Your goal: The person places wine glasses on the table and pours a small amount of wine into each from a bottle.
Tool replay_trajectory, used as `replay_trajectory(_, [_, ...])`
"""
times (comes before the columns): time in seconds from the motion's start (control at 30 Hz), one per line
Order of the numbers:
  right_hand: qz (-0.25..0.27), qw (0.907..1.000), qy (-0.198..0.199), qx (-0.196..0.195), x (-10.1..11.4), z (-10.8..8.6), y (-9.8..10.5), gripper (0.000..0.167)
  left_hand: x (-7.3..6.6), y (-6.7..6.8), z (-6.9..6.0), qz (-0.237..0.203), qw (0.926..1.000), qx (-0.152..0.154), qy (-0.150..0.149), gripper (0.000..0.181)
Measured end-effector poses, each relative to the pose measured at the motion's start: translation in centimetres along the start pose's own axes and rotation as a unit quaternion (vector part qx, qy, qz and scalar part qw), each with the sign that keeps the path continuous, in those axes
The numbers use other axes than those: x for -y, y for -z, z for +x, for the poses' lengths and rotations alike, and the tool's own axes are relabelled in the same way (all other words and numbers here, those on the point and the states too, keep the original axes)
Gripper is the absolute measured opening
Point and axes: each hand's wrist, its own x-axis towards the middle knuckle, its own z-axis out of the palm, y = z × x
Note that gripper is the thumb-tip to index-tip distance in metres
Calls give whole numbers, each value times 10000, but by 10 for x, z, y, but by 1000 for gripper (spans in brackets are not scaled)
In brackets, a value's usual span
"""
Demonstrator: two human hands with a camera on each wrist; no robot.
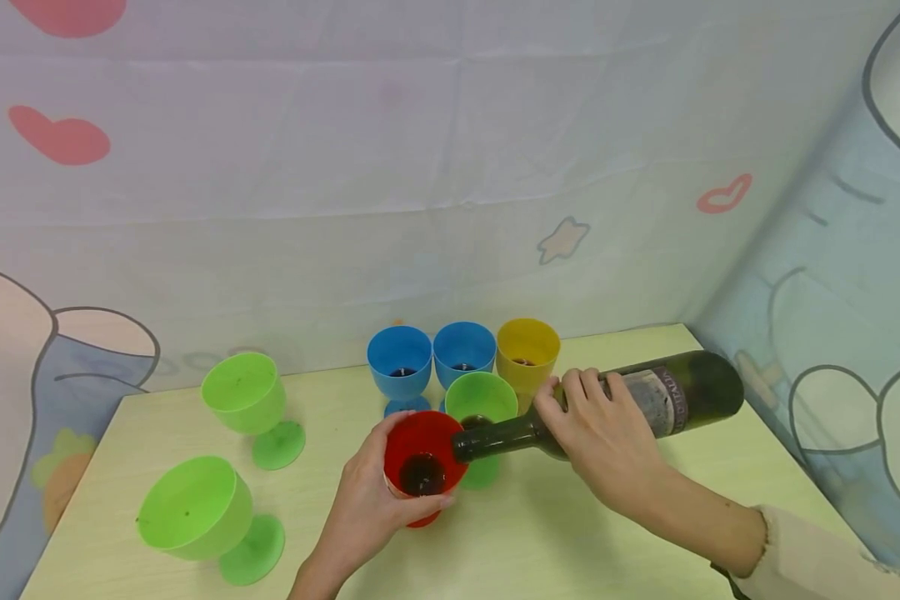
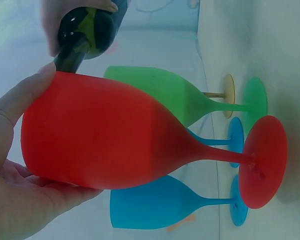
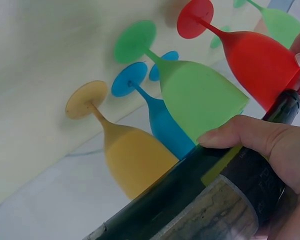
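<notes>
Bottle (image 1: 671, 396) laid well over, neck right at the red cup's (image 1: 420, 437) rim, so step in hand = pouring, I'd say. R grip (image 1: 607, 446) has fingers wrapped round the bottle's upper part; L grip (image 1: 367, 500) is spread only as wide as the red cup, thumb one side, fingers the other. Cup's up front, just L of a green cup (image 1: 482, 392); can't tell if its foot rests on the desk (image 1: 570, 533). Dark drink (image 1: 422, 475) sits in the bottom; no stream visible, so can't tell if it's flowing. Behind, two blue cups (image 1: 400, 362) (image 1: 465, 350) & a yellow cup (image 1: 528, 342) hold dark drink too. Next move prob. calls for raising the neck w/o a drip, then setting the red cup down. Two more green cups (image 1: 243, 396) (image 1: 198, 508) stand far L, no drink visible, likely up for a fill. Risk: neck knocking the rim.
</notes>
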Motion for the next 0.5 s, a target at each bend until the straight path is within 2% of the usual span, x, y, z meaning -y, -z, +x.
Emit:
replay_trajectory(0.23, [159, 9997, -118, 144, 2, -4, -6, 43, 2, 0, 0, -7, 10000, 52, 38, 82])
replay_trajectory(0.5, [479, 9972, -299, 482, 2, -8, -8, 63, 4, 4, 1, -49, 9998, 25, 202, 84])
